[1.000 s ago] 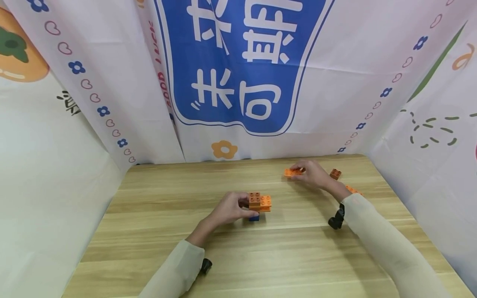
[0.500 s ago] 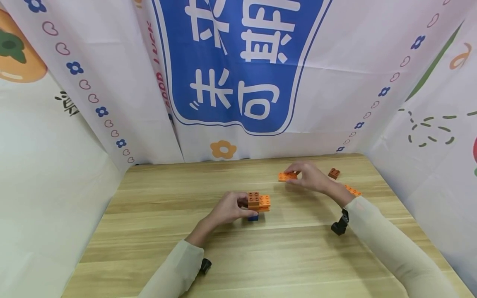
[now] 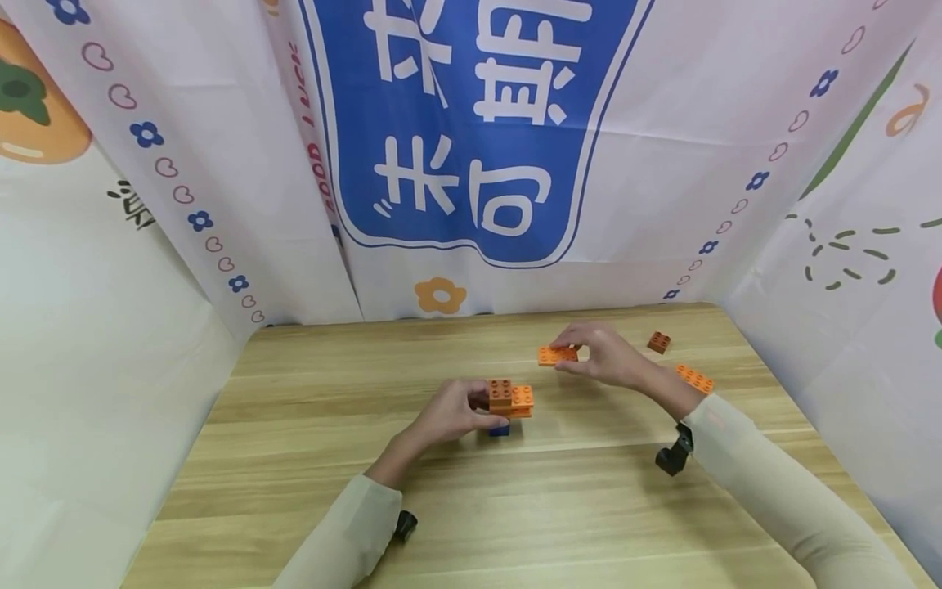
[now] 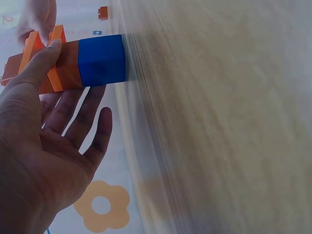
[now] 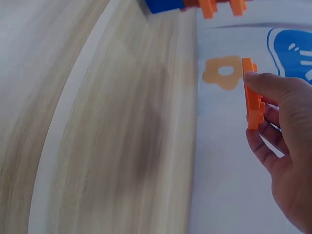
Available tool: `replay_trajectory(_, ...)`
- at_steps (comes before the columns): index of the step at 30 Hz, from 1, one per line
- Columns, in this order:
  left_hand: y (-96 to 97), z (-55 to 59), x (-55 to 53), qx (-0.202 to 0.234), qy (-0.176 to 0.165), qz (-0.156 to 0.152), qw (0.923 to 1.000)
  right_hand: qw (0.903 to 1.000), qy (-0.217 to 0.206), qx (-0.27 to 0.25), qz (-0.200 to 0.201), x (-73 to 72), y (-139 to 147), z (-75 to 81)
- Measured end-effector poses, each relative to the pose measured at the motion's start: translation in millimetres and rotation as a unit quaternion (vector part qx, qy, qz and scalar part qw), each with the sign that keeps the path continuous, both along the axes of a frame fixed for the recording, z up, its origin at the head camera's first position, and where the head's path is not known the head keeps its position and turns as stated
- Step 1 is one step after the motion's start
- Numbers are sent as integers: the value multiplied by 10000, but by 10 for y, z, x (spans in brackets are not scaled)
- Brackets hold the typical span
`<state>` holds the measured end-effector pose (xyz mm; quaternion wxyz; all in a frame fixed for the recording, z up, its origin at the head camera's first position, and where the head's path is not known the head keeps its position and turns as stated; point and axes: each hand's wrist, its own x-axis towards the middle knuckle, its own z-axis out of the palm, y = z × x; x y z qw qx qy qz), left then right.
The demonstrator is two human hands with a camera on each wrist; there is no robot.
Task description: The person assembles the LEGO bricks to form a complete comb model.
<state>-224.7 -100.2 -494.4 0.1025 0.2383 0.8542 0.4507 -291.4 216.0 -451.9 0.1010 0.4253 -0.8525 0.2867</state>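
Observation:
A stack of toy building bricks stands on the table, gripped from its left side by my left hand. In the left wrist view the stack has a blue brick at its base, then brown bricks alternating with two thin orange plates that stick out to one side. Thumb and fingers of my right hand pinch a loose flat orange plate by its edges. That plate is above the table, behind and to the right of the stack, apart from it.
A brown brick lies near the back right of the wooden table. Beside my right forearm rests another orange plate. Printed cloth walls off the back and both sides.
My right hand has carried the orange plate left and slightly nearer, closer to the stack. The other orange plate at right shows more fully. My left hand stays on the stack.

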Motion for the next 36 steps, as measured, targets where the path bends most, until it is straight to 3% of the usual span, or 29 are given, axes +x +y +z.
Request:
replay_trajectory(18,7,5,-18,3,12,-69,10000,9945,602,-426,740,189,-216,173)
replay_trajectory(36,-7,-6,-33,156,55,-221,9996,9938,368,-378,974,381,-443,304)
